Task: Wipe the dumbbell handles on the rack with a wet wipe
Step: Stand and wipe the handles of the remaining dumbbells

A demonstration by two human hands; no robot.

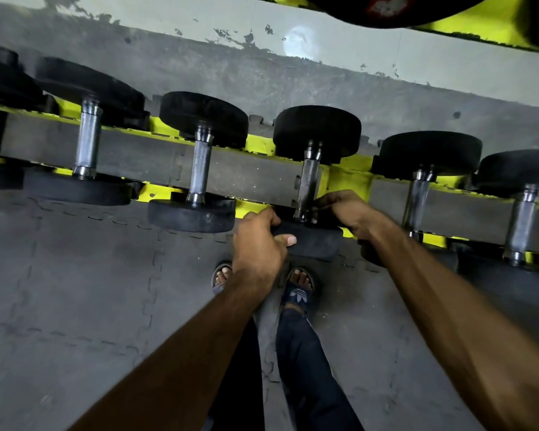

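Several black dumbbells with knurled steel handles lie across a yellow rack (pixel 349 178). Both my hands are on the middle dumbbell (pixel 316 132). My left hand (pixel 259 241) grips the near black head (pixel 315 241) of that dumbbell, thumb across its edge. My right hand (pixel 346 213) has its fingers curled at the lower end of the steel handle (pixel 307 185), next to the near collar. No wet wipe shows in either hand; the right palm is hidden.
Neighbouring dumbbells sit close on the left (pixel 199 157) and right (pixel 417 188). Grey interlocking floor mats (pixel 91 275) lie below the rack. My sandalled feet (pixel 297 287) stand under the held dumbbell. A large black weight plate (pixel 386 7) shows at the top.
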